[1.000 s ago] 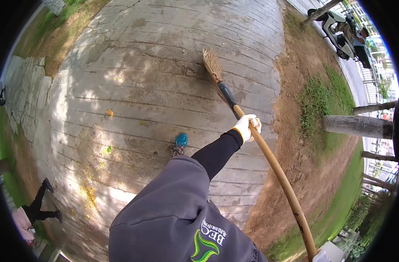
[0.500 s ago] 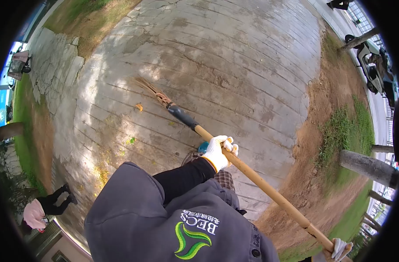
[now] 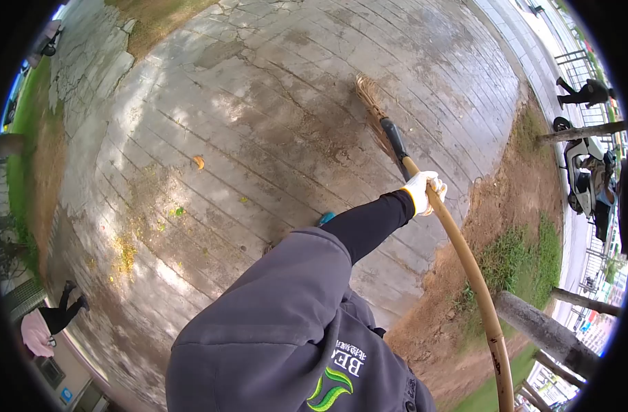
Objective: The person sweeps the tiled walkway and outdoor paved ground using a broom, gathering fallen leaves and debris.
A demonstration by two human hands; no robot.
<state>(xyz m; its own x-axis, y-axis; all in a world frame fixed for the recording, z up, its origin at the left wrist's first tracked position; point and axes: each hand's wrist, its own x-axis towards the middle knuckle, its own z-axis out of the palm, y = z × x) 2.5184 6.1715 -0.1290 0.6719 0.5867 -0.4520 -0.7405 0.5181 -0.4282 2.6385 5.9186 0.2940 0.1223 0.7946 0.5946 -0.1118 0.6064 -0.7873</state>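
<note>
My left hand point(image 3: 425, 193), in a white glove with a black sleeve, is closed round the bamboo handle of a broom point(image 3: 473, 275). Beyond the hand, a dark sleeve joins the handle to the straw bristles point(image 3: 369, 96), which are over the grey paving, upper centre; whether they touch it I cannot tell. The handle runs down past my grey vest and out of the bottom edge. My right hand is outside the frame. A curled orange-brown leaf point(image 3: 198, 162) lies on the paving point(image 3: 273, 137) to the left of the bristles.
Yellow bits point(image 3: 125, 254) lie scattered at the left. Bare soil and grass point(image 3: 510, 257) border the paving on the right, with tree trunks point(image 3: 544, 329) and a parked scooter point(image 3: 580, 175). People are at the lower left point(image 3: 38, 331) and the upper right point(image 3: 589, 93).
The bristles swung left, then back to the right and up, with my left hand on the handle throughout. My right hand, seen at the lower right half a second ago, has left the view.
</note>
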